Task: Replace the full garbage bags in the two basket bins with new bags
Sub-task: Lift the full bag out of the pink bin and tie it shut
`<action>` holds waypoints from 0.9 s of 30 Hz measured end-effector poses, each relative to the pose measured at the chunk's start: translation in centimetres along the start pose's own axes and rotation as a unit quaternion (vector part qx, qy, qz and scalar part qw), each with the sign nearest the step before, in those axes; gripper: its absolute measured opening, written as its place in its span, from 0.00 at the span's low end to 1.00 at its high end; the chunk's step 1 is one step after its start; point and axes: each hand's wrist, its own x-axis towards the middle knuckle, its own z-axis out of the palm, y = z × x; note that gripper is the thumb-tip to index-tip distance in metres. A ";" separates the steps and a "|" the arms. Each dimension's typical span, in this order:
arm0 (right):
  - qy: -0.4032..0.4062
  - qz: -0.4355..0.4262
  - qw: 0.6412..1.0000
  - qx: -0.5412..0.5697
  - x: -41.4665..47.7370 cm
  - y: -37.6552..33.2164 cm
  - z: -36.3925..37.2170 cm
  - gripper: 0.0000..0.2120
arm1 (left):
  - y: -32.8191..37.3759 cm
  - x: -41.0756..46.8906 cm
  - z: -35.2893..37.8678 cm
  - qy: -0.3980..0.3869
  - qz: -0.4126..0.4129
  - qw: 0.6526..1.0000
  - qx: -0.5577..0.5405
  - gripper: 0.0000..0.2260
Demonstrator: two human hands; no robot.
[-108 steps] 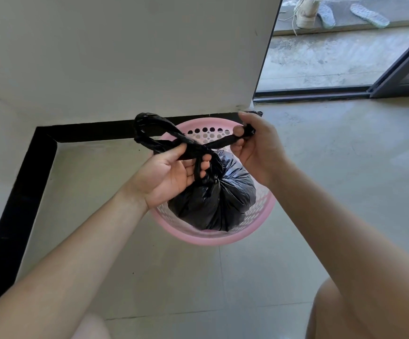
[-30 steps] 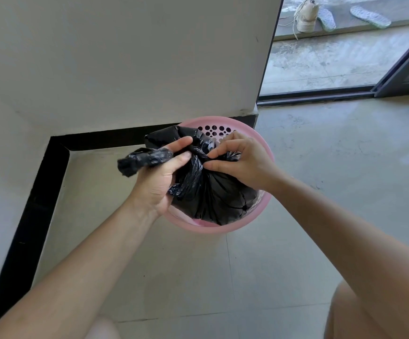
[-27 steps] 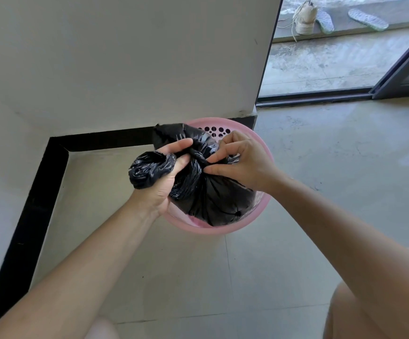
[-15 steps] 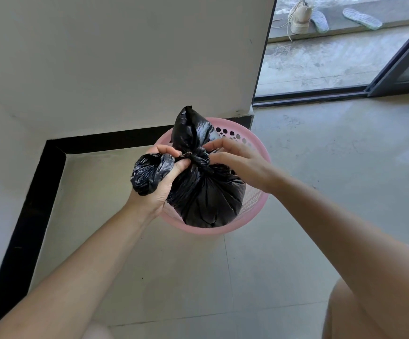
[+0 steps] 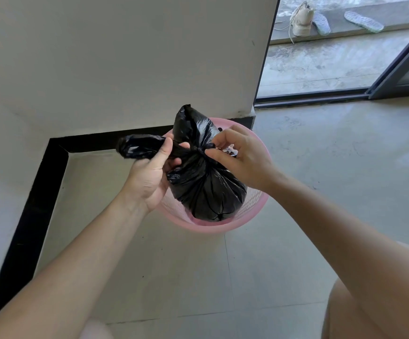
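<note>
A full black garbage bag (image 5: 205,189) sits in a pink perforated basket bin (image 5: 252,211) on the floor by the wall corner. Its neck is gathered into a knot. My left hand (image 5: 149,177) grips one twisted end of the bag, which sticks out to the left. My right hand (image 5: 240,157) pinches the bag at the knot with thumb and forefinger. The other loose end stands up behind the knot. Only one bin is in view.
A white wall (image 5: 125,57) with a black skirting (image 5: 39,187) stands right behind and left of the bin. A sliding door track (image 5: 320,97) lies at the back right, with a shoe (image 5: 301,19) and insoles outside. My knee (image 5: 369,314) is at the lower right.
The two ends have been crossed and drawn into a knot. My left hand has pulled its end out to the left, and the other end now stands upright.
</note>
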 end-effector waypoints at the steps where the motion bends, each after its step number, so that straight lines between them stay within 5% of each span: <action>1: -0.014 -0.016 1.000 -0.014 0.0 0.2 0.1 0.05 | -0.1 0.0 -0.1 0.010 -0.004 1.000 0.008 0.13; 7: -0.109 -0.092 0.963 -0.228 -0.6 1.8 -0.3 0.09 | -0.6 1.0 -1.4 0.148 0.003 0.982 0.121 0.09; 11: -0.110 -0.093 0.965 -0.218 -0.7 1.8 -0.2 0.08 | -0.8 1.2 -2.4 0.150 0.015 0.975 0.162 0.13; 14: -0.103 -0.057 0.978 -0.174 -0.9 2.2 0.1 0.08 | -0.4 1.3 -3.0 0.149 0.045 0.967 0.201 0.05; 15: -0.101 -0.042 0.981 -0.159 -0.9 2.5 0.1 0.07 | -0.4 1.2 -3.0 0.157 0.056 0.958 0.233 0.17; 17: -0.095 -0.009 0.985 -0.143 -1.0 2.9 0.4 0.07 | -0.3 0.6 -2.7 0.220 0.126 0.910 0.327 0.41; 18: -0.095 0.003 0.986 -0.139 -1.0 3.0 0.7 0.07 | -0.3 -0.1 -2.0 0.257 0.194 0.868 0.377 0.45; 20: -0.099 0.022 0.986 -0.132 -1.2 2.9 1.4 0.08 | -0.1 -1.2 -0.9 0.264 0.352 0.762 0.475 0.42; 22: -0.106 0.044 0.988 -0.105 -1.3 2.6 1.9 0.08 | -0.6 -1.4 -0.4 0.174 0.458 0.681 0.544 0.34; 25: -0.078 0.065 0.995 -0.024 -1.1 2.0 2.4 0.04 | -2.8 -0.4 -0.4 0.011 0.394 0.726 0.563 0.28; 27: -0.023 0.084 0.996 0.016 -1.2 1.6 2.7 0.03 | -4.1 0.2 -0.4 0.018 0.311 0.776 0.549 0.26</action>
